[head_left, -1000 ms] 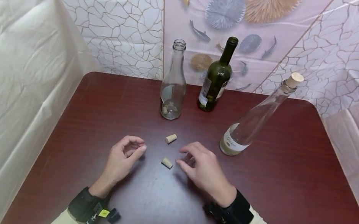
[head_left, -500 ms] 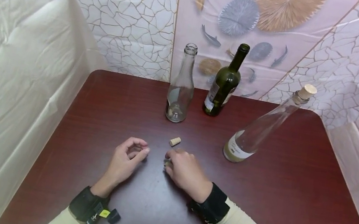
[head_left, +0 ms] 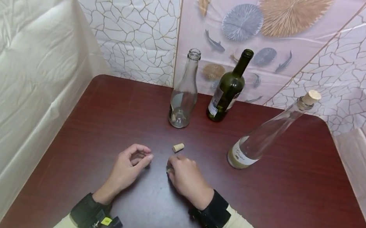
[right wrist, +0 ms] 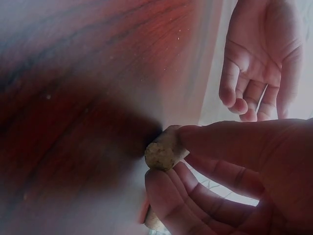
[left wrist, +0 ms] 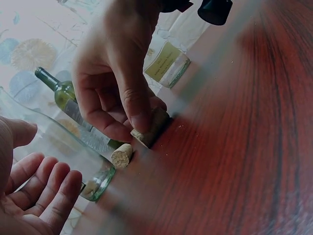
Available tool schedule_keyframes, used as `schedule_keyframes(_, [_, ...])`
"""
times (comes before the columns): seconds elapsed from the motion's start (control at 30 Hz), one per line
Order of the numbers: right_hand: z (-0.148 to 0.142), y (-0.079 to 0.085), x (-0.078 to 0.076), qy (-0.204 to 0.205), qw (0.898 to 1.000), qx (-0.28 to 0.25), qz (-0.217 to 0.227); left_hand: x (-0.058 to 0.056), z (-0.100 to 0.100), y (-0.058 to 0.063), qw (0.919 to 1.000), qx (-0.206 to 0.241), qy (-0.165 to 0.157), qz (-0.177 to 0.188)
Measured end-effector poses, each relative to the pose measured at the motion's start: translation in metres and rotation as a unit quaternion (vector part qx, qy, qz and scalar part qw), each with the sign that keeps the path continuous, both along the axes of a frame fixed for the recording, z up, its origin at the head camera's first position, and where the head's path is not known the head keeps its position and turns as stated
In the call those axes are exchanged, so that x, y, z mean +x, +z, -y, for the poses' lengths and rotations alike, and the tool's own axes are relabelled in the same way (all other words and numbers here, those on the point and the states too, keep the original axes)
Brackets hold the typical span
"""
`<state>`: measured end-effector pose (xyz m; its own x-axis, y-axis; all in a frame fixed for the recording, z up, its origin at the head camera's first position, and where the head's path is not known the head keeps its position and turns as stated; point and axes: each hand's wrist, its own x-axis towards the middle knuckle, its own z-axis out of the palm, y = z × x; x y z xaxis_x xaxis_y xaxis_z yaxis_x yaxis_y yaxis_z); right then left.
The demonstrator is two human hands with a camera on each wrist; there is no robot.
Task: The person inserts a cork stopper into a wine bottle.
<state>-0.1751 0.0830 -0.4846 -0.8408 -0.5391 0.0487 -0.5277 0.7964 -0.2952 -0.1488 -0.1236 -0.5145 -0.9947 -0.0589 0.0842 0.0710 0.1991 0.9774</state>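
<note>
My right hand [head_left: 191, 180] pinches a cork [right wrist: 160, 155] between thumb and fingers, low at the tabletop. In the head view that cork is mostly hidden by the fingers; both wrist views show it in the grip. A second cork [head_left: 178, 147] lies on its side just beyond the right hand. To the left, my left hand [head_left: 128, 169] holds nothing, its fingers loosely bent and the palm turned inward. Behind the corks a clear glass bottle [head_left: 183, 102] stands upright, with what looks like a small piece of cork inside near its base.
A dark green bottle [head_left: 230, 87] stands at the back of the reddish-brown table [head_left: 116, 112]. Right of the hands is a tall clear bottle [head_left: 242, 154] with a cork stopper [head_left: 312, 96] in its neck. Patterned sheets [head_left: 139, 24] hang behind the table.
My right hand has moved left onto the nearer cork and now pinches it. The left hand has stayed nearly still. The head view has shifted slightly.
</note>
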Motion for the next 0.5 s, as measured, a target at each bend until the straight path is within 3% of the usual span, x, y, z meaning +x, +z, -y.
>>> schedule_keyframes(0.13, [-0.003, 0.003, 0.001, 0.007, 1.0, -0.021, 0.003, 0.001, 0.0, -0.001, 1.0, -0.008, 0.003, 0.003])
schedule_keyframes(0.3, [-0.01, 0.011, 0.0, 0.003, 0.996, -0.09, 0.0, 0.001, -0.004, -0.001, 1.0, -0.001, 0.001, 0.005])
schedule_keyframes(0.4, [-0.017, 0.017, -0.001, -0.013, 0.989, -0.145, -0.019, -0.002, -0.01, 0.004, 0.9993, 0.021, -0.03, 0.008])
schedule_keyframes(0.5, [-0.024, 0.022, -0.002, -0.03, 0.975, -0.219, -0.029, -0.007, -0.02, 0.012, 0.9954, 0.052, -0.078, 0.024])
